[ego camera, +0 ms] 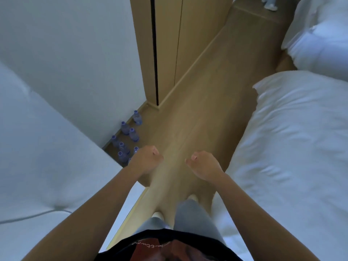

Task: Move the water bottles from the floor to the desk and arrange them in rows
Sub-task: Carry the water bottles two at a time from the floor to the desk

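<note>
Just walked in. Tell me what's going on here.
A person stands in the aisle between two beds, both hands out in front and holding nothing. The left hand and right hand have loosely curled fingers, with no grip on anything. A cluster of water bottles stands upright on the wooden floor, ahead on the left, along the white wall by the corner of the left bed. None has been picked up, and no desk is in view.

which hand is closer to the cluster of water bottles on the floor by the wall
Left. The left hand hangs right beside the water bottles, overlapping the nearest ones in the view. The right hand is out over the bare wooden floor, farther from them, nearer the bed.
</note>
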Demonstrator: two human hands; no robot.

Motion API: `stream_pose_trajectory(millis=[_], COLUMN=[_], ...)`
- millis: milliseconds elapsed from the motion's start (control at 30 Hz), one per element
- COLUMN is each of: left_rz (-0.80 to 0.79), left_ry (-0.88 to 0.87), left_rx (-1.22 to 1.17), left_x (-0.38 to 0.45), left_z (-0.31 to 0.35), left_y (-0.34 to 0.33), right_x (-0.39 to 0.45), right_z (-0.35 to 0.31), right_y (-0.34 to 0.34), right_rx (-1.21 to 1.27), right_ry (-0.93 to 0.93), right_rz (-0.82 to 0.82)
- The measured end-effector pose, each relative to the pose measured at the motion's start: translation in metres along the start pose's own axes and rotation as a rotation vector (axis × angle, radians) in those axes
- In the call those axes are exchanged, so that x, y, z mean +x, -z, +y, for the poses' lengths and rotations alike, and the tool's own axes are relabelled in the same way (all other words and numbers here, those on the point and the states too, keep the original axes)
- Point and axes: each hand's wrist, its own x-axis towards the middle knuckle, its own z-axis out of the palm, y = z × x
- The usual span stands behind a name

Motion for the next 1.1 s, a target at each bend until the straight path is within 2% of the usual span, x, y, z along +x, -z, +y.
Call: stream_pose_trajectory(millis=[233, 433, 567, 833, 1100], left_rz=[0.065, 0.136, 0.184, 0.286, 0.253], left_ry=[0.177, 0.352, 0.441, 0.568, 0.744], left_rx=[-0.079, -0.126, -0.147, -0.283, -0.455], left_x=[0.064, 0.105, 0.124, 0.170, 0.241], left_z=[0.007, 0.023, 0.035, 0.039, 0.012], left_y=[0.005, 0.001, 0.006, 0.025, 0.046], right_x=[0.098, 0.174, 0.210, 0.284, 0.367], right_z=[0.002, 0.009, 0.009, -0.044, -0.107], right_y=[0.046, 0.094, 0.115, 0.129, 0.135], right_rx=[-0.085, -0.255, -0.284, -0.355, -0.451], right_ry=[0.142, 0.309, 0.378, 0.473, 0.544], right_rz=[-0.113, -0.169, -0.177, -0.275, -0.395])
